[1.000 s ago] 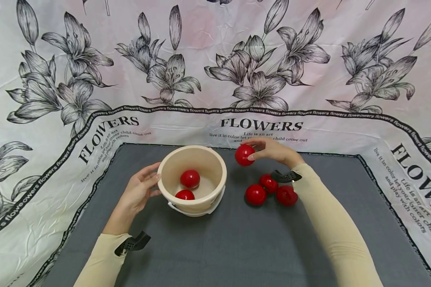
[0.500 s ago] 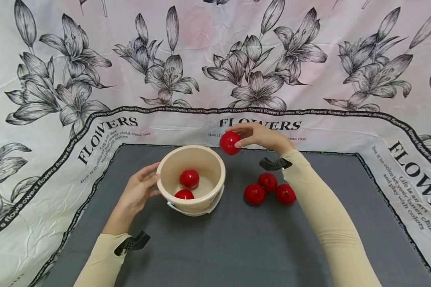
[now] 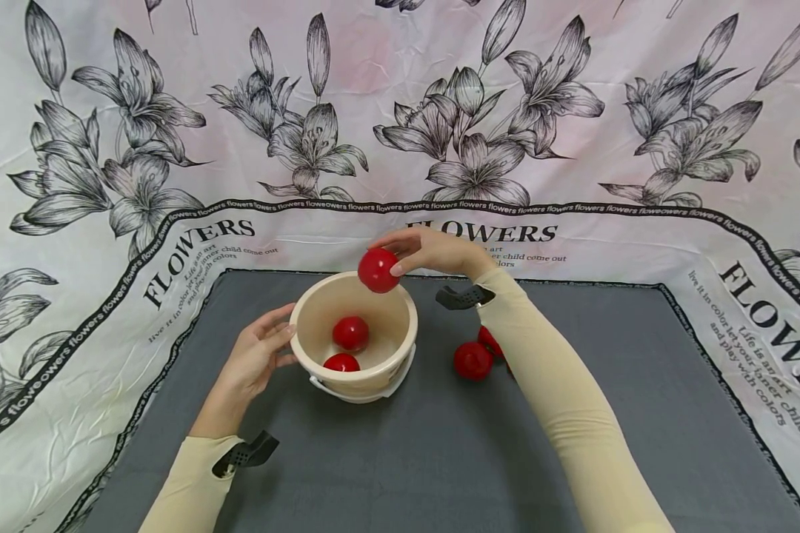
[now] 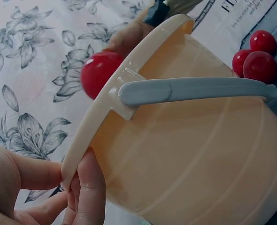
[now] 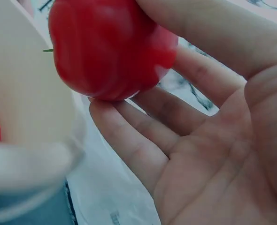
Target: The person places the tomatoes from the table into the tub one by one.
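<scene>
My left hand (image 3: 256, 352) pinches the left rim of a cream bucket (image 3: 363, 381) between thumb and fingers; the left wrist view shows the grip on the lip. In my right hand (image 3: 433, 252) is a red tomato (image 3: 378, 270), held by thumb and fingertips over the bucket's far rim. A small green stem shows on this tomato in the right wrist view. Inside the bucket lie two more tomatoes, one near the middle (image 3: 350, 334) and one by the near wall (image 3: 341, 362), partly hidden by the rim.
Right of the bucket, a cluster of tomatoes (image 3: 472, 360) sits on the grey cloth (image 3: 387, 474), partly covered by my right sleeve. The bucket's pale handle (image 4: 190, 89) hangs down its side. A flower-printed cloth (image 3: 347, 170) rises behind.
My right hand has carried the tomato left and slightly up, from beside the bucket to over its far rim. My left hand has stayed on the rim.
</scene>
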Demonstrator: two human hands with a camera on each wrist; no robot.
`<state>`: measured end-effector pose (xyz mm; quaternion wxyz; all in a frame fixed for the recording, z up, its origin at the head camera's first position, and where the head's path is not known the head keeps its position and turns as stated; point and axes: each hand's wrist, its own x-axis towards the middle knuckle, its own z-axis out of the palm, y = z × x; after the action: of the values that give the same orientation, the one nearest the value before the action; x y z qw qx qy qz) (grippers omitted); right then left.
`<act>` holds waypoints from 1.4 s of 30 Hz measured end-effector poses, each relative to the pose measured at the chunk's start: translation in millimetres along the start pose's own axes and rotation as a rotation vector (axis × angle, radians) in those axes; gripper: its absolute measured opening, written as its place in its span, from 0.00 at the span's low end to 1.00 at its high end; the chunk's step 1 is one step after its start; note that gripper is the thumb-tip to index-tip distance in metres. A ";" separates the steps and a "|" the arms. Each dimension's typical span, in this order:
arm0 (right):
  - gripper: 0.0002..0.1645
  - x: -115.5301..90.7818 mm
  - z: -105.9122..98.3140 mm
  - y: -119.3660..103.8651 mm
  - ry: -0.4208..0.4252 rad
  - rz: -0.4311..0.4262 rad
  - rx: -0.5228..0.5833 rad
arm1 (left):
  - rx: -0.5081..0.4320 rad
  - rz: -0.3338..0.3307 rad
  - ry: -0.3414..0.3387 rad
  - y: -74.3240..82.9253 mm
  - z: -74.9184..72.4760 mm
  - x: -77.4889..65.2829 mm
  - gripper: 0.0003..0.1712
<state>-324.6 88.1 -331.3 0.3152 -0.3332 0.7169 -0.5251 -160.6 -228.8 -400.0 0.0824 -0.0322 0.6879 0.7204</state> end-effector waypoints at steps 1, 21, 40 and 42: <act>0.34 4.4 3.5 -0.5 -0.020 -0.006 0.015 | -0.001 0.002 0.000 -0.1 -0.1 -0.2 0.31; 0.34 51.3 52.9 6.9 -0.176 -0.006 -0.066 | -0.024 0.007 0.000 -0.8 1.5 -1.3 0.32; 0.30 61.1 85.0 16.5 -0.214 0.122 0.072 | -0.004 -0.017 0.018 0.0 0.6 -1.9 0.32; 0.29 60.8 89.5 17.3 -0.221 0.153 0.149 | 0.000 -0.021 0.019 0.5 1.0 -1.8 0.32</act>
<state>-290.6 -5.7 -376.5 0.4552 -0.3092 0.6600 -0.5115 -158.8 -227.9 -399.1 0.0832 -0.0462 0.6884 0.7191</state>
